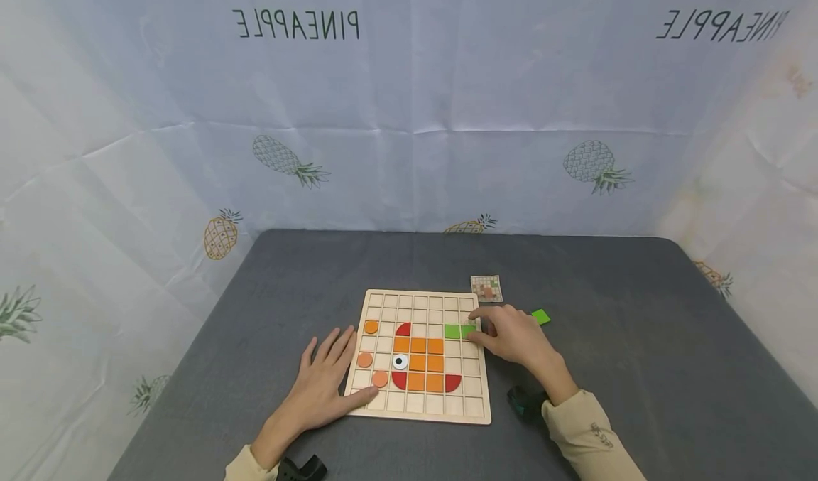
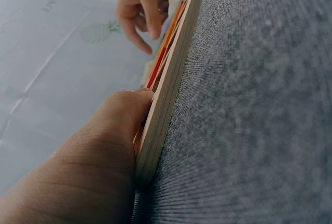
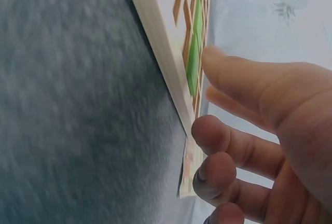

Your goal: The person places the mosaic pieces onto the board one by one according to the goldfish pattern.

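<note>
A wooden grid board (image 1: 447,408) lies on the dark table. My left hand (image 1: 319,388) rests spread along the board's left side, its thumb over the front left corner. My right hand (image 1: 519,335) hovers at the right edge, thumb and forefinger beside two green square tiles (image 1: 452,332) set in adjoining cells. In the right wrist view the fingertips stand apart, with no tile between them. Orange squares (image 1: 418,362), red quarter-round tiles (image 1: 453,382) and an eye tile (image 1: 400,361) fill cells in the middle. Round orange pieces (image 1: 365,359) sit at the left.
A loose green tile (image 1: 541,317) lies on the table (image 1: 613,367) just beyond the right hand. Behind the board's far right corner is a small pattern card (image 1: 487,289). A pineapple-print curtain (image 1: 409,175) hangs around the table.
</note>
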`<state>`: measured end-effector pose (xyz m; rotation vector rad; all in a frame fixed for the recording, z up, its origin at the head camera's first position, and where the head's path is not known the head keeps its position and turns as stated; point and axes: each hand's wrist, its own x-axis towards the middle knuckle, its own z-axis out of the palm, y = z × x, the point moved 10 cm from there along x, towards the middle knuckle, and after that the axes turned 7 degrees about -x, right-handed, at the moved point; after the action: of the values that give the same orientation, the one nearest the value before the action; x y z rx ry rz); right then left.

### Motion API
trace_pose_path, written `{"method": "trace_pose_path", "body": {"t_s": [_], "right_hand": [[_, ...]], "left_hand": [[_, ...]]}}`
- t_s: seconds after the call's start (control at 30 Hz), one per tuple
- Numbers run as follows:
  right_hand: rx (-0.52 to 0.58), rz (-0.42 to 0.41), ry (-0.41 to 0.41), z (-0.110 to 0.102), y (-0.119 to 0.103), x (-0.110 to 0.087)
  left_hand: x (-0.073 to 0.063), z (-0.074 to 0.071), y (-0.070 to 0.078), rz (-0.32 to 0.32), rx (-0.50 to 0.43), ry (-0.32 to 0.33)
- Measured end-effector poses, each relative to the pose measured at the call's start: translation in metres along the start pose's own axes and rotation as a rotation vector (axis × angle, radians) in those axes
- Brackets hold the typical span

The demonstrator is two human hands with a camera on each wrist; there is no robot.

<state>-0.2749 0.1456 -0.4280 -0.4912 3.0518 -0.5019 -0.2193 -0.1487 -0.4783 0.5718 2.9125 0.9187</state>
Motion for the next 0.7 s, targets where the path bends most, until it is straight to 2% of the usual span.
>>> {"method": "trace_pose_path", "body": {"t_s": [0.2, 0.7], "right_hand": [[0.014, -0.002, 0.036, -0.013, 0.014, -0.002], [-0.034, 0.127, 0.043, -0.030, 0.063, -0.010]], "left_hand": [[0.001, 0.001, -0.001, -0.010, -0.003, -0.007], [0.002, -0.001, -0.001, -0.003, -0.005, -0.002]]}}
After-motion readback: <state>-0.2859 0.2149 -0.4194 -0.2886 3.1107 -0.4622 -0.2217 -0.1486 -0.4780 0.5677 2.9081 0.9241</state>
